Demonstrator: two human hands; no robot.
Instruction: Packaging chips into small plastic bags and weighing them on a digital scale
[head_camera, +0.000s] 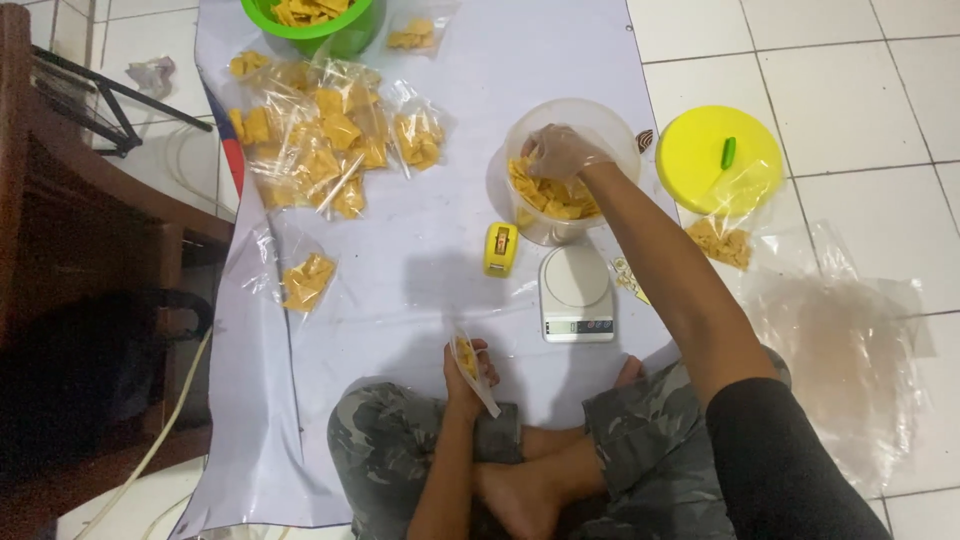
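Person sits cross-legged on floor; white sheet (430, 240) spread under the work, likely to keep snacks off the tiles.

Far left: dark wooden furniture (60, 200). On the sheet's left, one filled bag (305, 280) lying apart; above it a heap of filled bags (330, 140), kept out of the working space. Green bowl (320, 25) of chips at top edge.

Centre: left hand (465, 375) closed around a small bag (472, 365), mouth up, a few chips inside, held near the knee ready for filling. Yellow tape dispenser (500, 248) and scale (577, 292) within reach.

Right hand (560, 150), gloved in thin plastic, is down in the clear tub (565, 130), fingers curled over chips (555, 195).

Right: yellow lid (720, 160) on tiles, empty bags (840, 350) beside the leg.
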